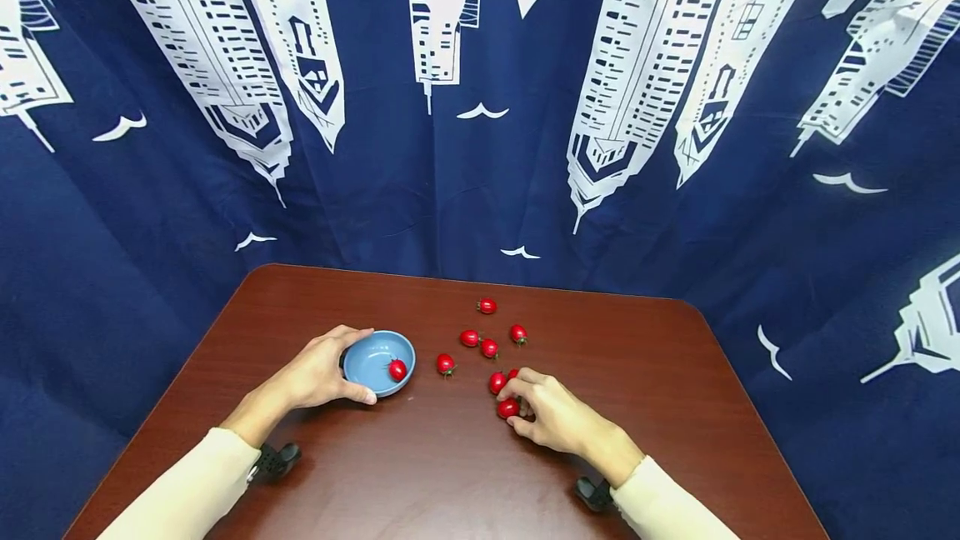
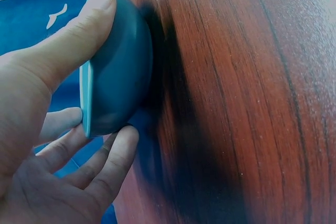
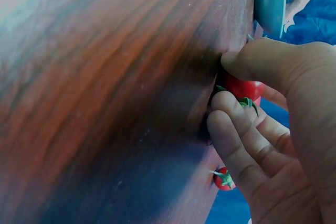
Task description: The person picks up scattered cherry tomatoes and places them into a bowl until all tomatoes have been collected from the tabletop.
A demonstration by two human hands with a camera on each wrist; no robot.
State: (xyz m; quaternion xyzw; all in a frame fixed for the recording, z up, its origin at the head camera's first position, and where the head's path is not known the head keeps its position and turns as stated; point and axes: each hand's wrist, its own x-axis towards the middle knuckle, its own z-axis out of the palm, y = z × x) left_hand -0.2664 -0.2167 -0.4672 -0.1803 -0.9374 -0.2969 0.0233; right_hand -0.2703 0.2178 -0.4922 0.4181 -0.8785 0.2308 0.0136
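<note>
My left hand (image 1: 322, 369) grips a small blue bowl (image 1: 363, 369) by its left side, thumb at the near edge and fingers round the far side. Inside the bowl lies one red cherry tomato (image 1: 397, 370). In the left wrist view the thumb presses the wall of the bowl (image 2: 123, 66). My right hand (image 1: 551, 415) has thumb and fingers curled round a cherry tomato (image 1: 507, 409) at the table; the right wrist view shows this tomato (image 3: 244, 86) between them. Another cherry tomato (image 1: 497, 382) lies just beyond these fingertips, and one more is partly hidden behind the hand.
Several loose cherry tomatoes, among them one near the bowl (image 1: 446, 364) and one farthest back (image 1: 487, 306), lie on the brown wooden table (image 1: 360, 473). Behind the table hangs a dark blue cloth (image 1: 495, 182) printed with white buildings and birds.
</note>
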